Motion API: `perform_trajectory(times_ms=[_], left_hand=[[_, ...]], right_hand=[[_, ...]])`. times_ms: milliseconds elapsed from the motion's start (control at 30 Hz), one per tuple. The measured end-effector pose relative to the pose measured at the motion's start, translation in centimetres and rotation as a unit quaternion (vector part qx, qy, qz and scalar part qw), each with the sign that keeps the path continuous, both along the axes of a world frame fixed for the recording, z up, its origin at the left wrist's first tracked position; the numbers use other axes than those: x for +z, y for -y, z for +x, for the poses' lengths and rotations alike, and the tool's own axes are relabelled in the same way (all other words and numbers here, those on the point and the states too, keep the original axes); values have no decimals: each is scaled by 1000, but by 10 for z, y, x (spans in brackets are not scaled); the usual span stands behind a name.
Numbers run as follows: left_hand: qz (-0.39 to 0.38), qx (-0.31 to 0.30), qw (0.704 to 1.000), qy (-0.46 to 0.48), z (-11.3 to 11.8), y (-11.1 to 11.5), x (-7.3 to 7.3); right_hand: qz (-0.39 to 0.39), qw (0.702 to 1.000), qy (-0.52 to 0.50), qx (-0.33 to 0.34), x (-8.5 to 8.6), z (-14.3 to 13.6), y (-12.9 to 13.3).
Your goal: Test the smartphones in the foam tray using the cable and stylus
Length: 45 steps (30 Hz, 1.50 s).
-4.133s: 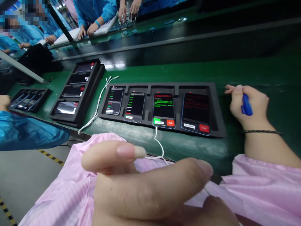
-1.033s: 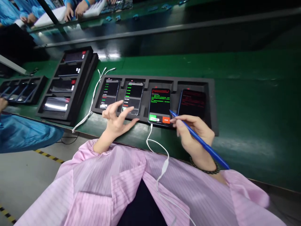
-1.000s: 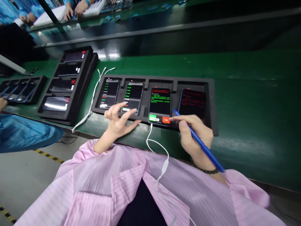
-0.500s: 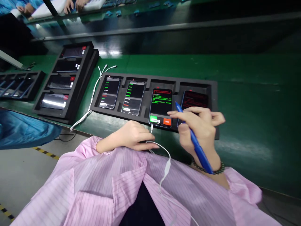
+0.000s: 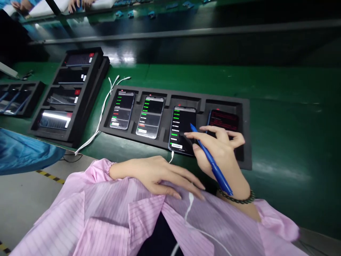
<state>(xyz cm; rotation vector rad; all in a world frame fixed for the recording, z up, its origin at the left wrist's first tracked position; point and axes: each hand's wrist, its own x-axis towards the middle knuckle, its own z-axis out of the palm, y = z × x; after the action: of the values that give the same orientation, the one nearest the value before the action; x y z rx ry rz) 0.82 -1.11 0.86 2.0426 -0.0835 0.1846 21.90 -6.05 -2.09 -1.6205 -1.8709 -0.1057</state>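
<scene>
A blue pen (image 5: 212,163) lies through my right hand (image 5: 221,151), which is closed around it. The extended index finger is at the screen of the third phone (image 5: 181,122); I cannot tell if it touches. That screen lists green and white lines, and a white charging cable (image 5: 172,155) is plugged into its lower edge. My left hand (image 5: 163,176) is open, fingers stretched out in front of my shirt, partly over the cable. The black foam tray (image 5: 247,135) also holds two lit phones (image 5: 122,108) on the left and a red-text phone (image 5: 223,117) on the right, partly hidden by my hand.
Stacked black trays (image 5: 80,122) with phones stand to the left, another phone tray (image 5: 34,94) beyond them. Loose white cables (image 5: 102,113) lie between stack and tray. A blue cloth (image 5: 29,151) hangs at the bench's left edge. Across the bench, another person's hands (image 5: 78,4) show.
The third phone's screen has switched from red and green text with two buttons to a list. My left hand has uncurled and reached to the right. My right hand has shifted slightly left and down.
</scene>
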Motion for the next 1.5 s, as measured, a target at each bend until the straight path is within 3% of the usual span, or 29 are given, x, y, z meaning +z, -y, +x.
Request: perform_trajectory(times_ms=[100, 400, 700, 967, 1233, 1367, 1500], left_hand=[[-8, -46, 999, -11, 0, -1, 1], [-68, -26, 996, -60, -5, -3, -7], [-27, 35, 997, 61, -11, 0, -17], [6, 68, 993, 101, -6, 1, -12], [2, 84, 989, 124, -11, 4, -19], [-7, 89, 989, 120, -13, 4, -23], [-5, 106, 987, 123, -12, 3, -22]], right_hand=[[11, 1000, 3, -6, 1, -3, -2], [-1, 1000, -15, -16, 1, -4, -2], [45, 997, -3, 68, 9, -5, 2], [-5, 999, 33, -2, 4, -5, 2], [-15, 999, 33, -7, -1, -5, 2], [23, 999, 45, -7, 5, 1, 4], [66, 993, 93, 0, 9, 24, 11]])
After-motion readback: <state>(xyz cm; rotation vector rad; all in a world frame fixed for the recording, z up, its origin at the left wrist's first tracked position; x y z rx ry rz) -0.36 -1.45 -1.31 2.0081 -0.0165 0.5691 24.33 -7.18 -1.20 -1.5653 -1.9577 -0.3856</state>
